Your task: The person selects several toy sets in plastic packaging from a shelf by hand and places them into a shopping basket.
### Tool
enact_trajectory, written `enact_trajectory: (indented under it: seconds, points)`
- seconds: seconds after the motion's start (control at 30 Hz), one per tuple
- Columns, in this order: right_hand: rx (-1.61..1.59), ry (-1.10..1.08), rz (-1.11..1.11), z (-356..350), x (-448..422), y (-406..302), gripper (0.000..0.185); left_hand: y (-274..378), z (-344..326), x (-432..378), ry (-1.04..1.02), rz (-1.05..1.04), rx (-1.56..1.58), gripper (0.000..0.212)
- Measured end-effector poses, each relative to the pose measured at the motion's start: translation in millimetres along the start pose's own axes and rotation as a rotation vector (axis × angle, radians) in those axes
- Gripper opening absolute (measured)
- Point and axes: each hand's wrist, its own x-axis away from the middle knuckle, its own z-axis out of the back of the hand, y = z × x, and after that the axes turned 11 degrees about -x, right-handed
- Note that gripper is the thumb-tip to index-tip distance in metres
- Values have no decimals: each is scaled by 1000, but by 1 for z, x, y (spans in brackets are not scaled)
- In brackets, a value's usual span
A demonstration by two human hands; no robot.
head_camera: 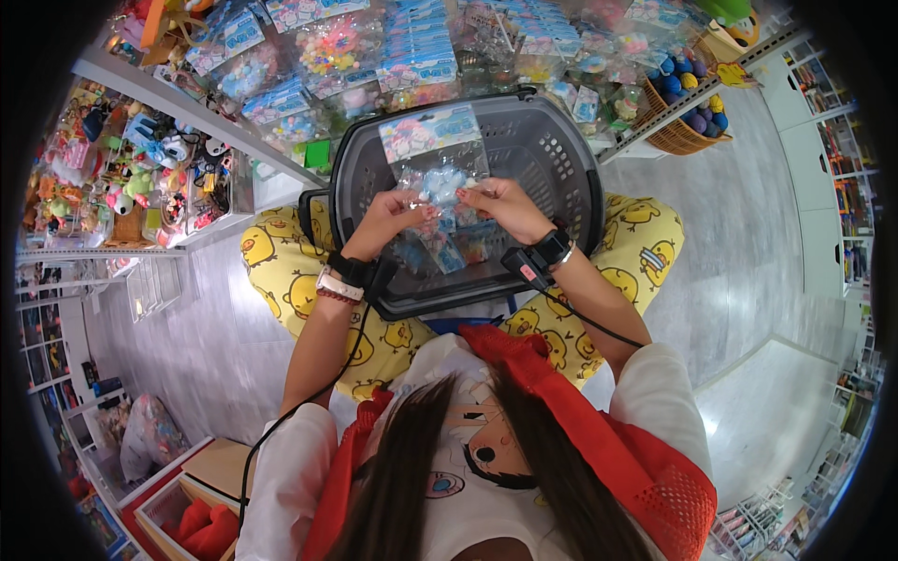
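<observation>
Between my two hands is a clear plastic packet with a printed header card (429,133) and pale blue and white pompom-like pieces inside. My left hand (393,214) pinches its left edge, and my right hand (506,203) pinches the right edge. The packet is above a grey plastic shopping basket (554,116) with perforated walls, which rests at my lap. More small packets with blue cards (445,254) lie at the bottom of the basket, partly hidden by my hands and the held packet.
Beyond the basket, a shelf carries rows of similar carded packets (417,66). Small toys and charms (137,186) fill trays at the left. A wicker basket (677,140) of coloured balls stands at the right. Metal shelf rails (203,116) slant at both sides. Behind left is an open box (158,501).
</observation>
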Motion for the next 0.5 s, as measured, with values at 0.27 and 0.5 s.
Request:
enact_trajectory:
  seconds: [0.27,0.5]
  points:
    - [-67,59,42,-5,1,5,24,-2,2,-1,-28,105,-13,21]
    - [-66,53,68,-9,3,-1,23,-9,0,-3,-42,49,31,21]
